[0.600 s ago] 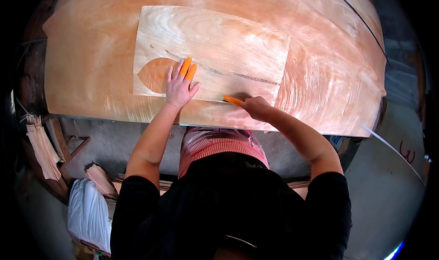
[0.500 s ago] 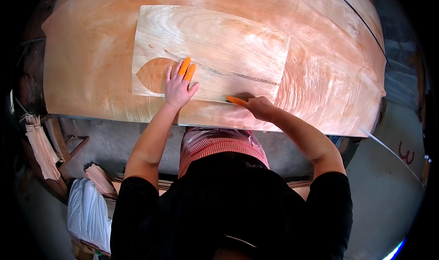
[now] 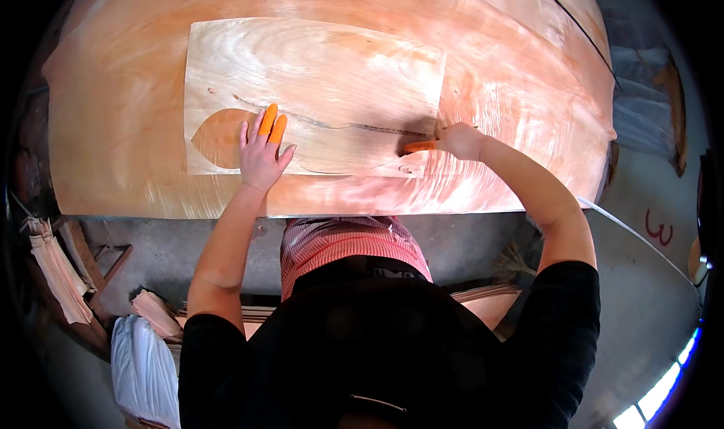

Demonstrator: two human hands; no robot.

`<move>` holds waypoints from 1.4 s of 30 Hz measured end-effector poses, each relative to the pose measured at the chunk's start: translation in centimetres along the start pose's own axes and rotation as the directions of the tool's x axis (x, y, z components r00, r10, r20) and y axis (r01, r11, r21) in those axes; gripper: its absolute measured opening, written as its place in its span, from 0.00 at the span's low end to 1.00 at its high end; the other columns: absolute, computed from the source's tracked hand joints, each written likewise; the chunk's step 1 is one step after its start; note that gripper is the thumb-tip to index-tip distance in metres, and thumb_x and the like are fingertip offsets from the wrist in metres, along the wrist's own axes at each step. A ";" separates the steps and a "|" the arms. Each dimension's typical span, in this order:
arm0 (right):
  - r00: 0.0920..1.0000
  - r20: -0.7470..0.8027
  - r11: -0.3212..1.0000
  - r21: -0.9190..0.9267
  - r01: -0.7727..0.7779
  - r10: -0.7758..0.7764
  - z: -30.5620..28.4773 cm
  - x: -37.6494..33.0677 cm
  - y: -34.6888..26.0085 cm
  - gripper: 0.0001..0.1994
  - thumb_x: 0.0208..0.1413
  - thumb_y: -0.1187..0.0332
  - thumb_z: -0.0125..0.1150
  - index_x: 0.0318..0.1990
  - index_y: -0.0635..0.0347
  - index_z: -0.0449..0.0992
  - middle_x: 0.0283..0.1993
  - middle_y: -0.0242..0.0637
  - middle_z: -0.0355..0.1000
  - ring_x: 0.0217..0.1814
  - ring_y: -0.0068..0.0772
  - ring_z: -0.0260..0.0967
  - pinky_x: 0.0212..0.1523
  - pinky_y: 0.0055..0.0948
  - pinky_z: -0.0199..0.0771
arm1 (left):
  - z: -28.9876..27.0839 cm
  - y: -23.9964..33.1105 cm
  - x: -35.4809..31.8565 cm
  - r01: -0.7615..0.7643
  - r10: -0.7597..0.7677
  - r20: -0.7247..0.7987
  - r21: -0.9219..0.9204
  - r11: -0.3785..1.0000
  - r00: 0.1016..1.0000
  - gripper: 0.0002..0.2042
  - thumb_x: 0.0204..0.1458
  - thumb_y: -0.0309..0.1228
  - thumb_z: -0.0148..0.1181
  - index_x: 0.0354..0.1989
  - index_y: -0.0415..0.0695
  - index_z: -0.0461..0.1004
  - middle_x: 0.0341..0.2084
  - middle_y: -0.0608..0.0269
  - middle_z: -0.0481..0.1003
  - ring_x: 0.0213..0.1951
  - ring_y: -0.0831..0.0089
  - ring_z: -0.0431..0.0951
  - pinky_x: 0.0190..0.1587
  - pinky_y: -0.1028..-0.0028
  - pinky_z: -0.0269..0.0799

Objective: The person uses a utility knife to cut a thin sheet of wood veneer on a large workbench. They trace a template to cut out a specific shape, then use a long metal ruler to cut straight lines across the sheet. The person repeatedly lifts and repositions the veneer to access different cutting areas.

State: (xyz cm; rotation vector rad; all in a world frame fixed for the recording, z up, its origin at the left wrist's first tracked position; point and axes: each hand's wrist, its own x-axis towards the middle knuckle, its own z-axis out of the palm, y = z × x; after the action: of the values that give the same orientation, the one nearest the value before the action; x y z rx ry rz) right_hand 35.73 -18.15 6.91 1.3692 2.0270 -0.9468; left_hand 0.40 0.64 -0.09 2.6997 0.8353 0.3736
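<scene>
Two hands work one pale veneer patch [image 3: 317, 89] lying on your veneer-covered surface [image 3: 513, 59]: left hand [image 3: 262, 153] pressing flat, right hand [image 3: 458, 141] closed on what looks like an orange-handled cutter [image 3: 419, 147]; thin, brittle, hold well inside edges.

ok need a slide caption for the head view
Left hand pins a pale veneer patch on a larger sheet while the right hand draws an orange tool across it.

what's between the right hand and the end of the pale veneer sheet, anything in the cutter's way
Nothing visible. The right hand holds an orange cutter on the pale veneer sheet, close to its right edge. The left hand presses the sheet flat far to the left, beside the leaf-shaped hole.
</scene>
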 end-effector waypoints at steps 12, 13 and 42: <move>0.927 -0.374 0.994 0.088 0.064 -0.027 -5.2 3.7 -7.3 0.09 0.38 0.76 0.49 0.31 0.59 0.66 0.27 0.41 0.64 0.28 0.42 0.65 0.27 0.35 0.67 | -0.8 -0.6 -0.7 0.023 -0.026 -0.027 -0.118 0.993 0.999 0.30 0.35 0.45 0.59 0.49 0.48 0.64 0.53 0.64 0.59 0.56 0.69 0.54 0.58 0.59 0.45; 0.932 -0.360 0.996 0.060 0.062 -0.037 -5.7 5.5 -7.9 0.09 0.40 0.76 0.47 0.33 0.58 0.67 0.26 0.40 0.64 0.28 0.42 0.66 0.27 0.35 0.68 | -1.0 -0.6 -0.7 0.024 -0.028 -0.030 -0.129 0.991 0.999 0.30 0.34 0.45 0.60 0.49 0.48 0.64 0.53 0.64 0.59 0.56 0.69 0.54 0.57 0.60 0.45; 0.905 -0.417 0.994 0.026 0.102 -0.082 -7.1 12.9 -7.8 0.06 0.43 0.74 0.45 0.30 0.56 0.68 0.26 0.39 0.64 0.27 0.41 0.65 0.26 0.36 0.66 | -1.4 -0.7 -1.4 0.036 -0.041 -0.025 -0.150 0.988 0.999 0.31 0.35 0.47 0.58 0.51 0.49 0.61 0.55 0.66 0.56 0.58 0.71 0.51 0.59 0.63 0.42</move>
State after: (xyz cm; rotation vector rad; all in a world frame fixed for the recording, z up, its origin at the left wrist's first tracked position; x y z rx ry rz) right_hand 23.59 -7.11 3.95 1.6236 2.4136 -0.7939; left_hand -1.49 0.65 0.74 2.5424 0.8313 0.4479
